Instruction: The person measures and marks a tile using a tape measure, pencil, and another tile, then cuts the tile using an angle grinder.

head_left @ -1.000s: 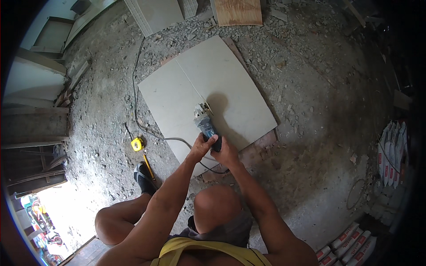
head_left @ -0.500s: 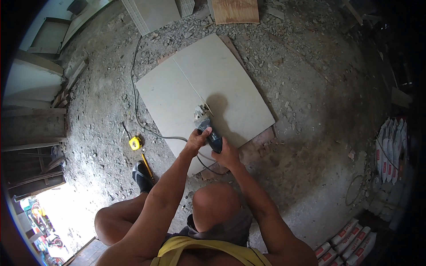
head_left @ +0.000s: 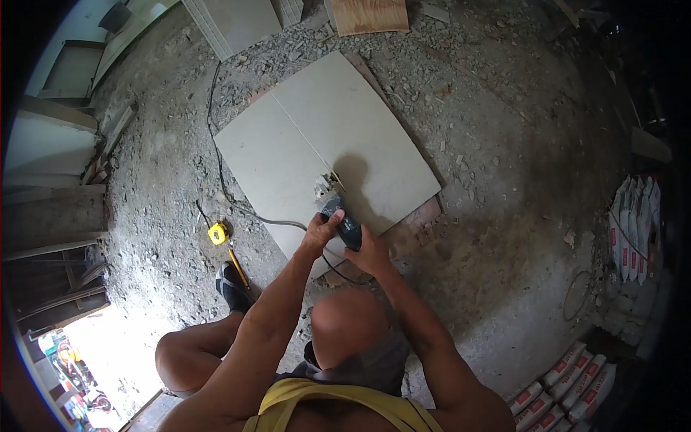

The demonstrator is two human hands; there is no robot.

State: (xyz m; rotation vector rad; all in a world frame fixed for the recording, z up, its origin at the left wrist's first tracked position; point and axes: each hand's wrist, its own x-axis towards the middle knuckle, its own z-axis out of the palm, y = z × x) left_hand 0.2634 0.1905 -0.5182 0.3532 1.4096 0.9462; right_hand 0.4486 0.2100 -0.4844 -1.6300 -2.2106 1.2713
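Observation:
My left hand (head_left: 322, 229) wraps round the front body of a dark angle grinder (head_left: 343, 225), its thumb on top. Behind it, my right hand (head_left: 369, 253) grips the rear end. The grinder's disc end (head_left: 330, 184) rests over a large pale tile-like sheet (head_left: 391, 162), where a thin straight groove runs from the far edge down to the tool. The sheet lies on thin reddish-brown boards (head_left: 425, 219). A grey cable (head_left: 277, 222) loops across the sheet's left part and under my arms.
A yellow tape measure (head_left: 217, 233) and yellow pencil (head_left: 240, 268) lie left on rubble-strewn floor (head_left: 518, 201), beside my foot. Panels (head_left: 237, 25) and plywood (head_left: 368, 16) stand at the back. White bags (head_left: 632, 227) are stacked at right and lower right (head_left: 576, 374). Bright doorway at lower left.
The grinder has moved slightly toward me along the groove, which now reaches lower on the sheet. My left thumb has shifted on the body. The view has shifted a little.

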